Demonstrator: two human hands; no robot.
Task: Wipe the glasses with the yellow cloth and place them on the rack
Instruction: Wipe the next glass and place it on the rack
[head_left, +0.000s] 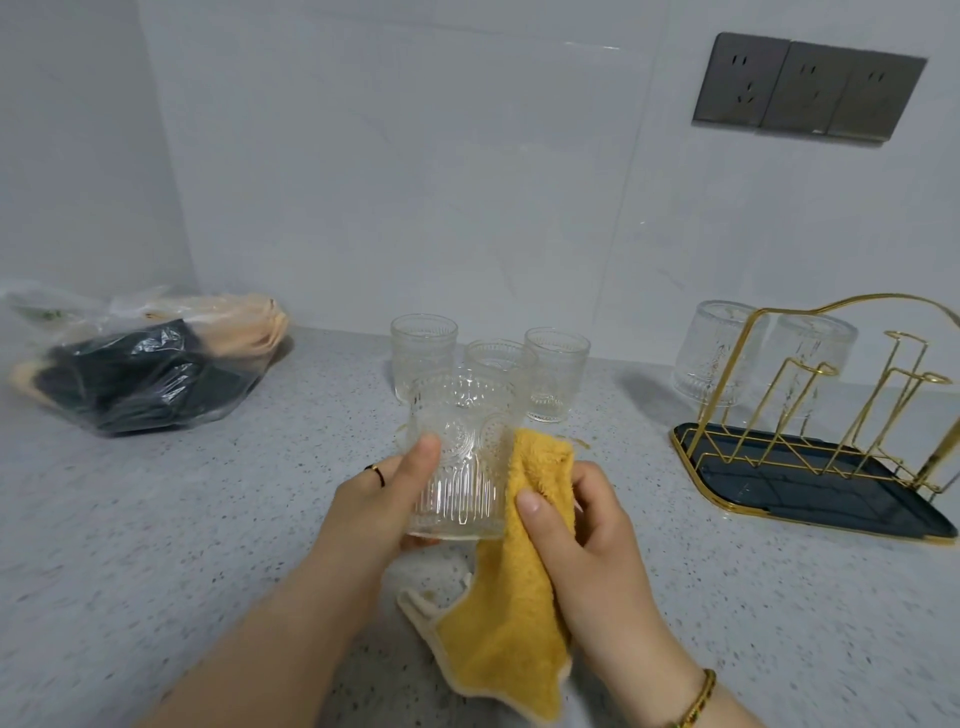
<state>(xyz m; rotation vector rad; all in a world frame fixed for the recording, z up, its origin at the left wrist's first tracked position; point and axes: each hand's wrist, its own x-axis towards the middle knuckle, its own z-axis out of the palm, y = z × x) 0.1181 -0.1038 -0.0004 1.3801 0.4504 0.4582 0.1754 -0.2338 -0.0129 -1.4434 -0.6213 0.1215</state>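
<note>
My left hand (387, 499) grips a clear embossed glass (460, 457) held above the counter, thumb across its near side. My right hand (582, 525) holds the yellow cloth (511, 587) and presses it against the glass's right side; the rest of the cloth hangs down. Three more glasses (423, 353) stand upright on the counter behind the held one. The gold wire rack (841, 395) on its dark tray (810, 499) stands at the right, with two glasses (714, 348) upside down on its far pegs.
A clear plastic bag (140, 364) of dark and beige items lies at the back left of the speckled grey counter (156, 519). A white tiled wall with a grey socket panel (805, 88) rises behind.
</note>
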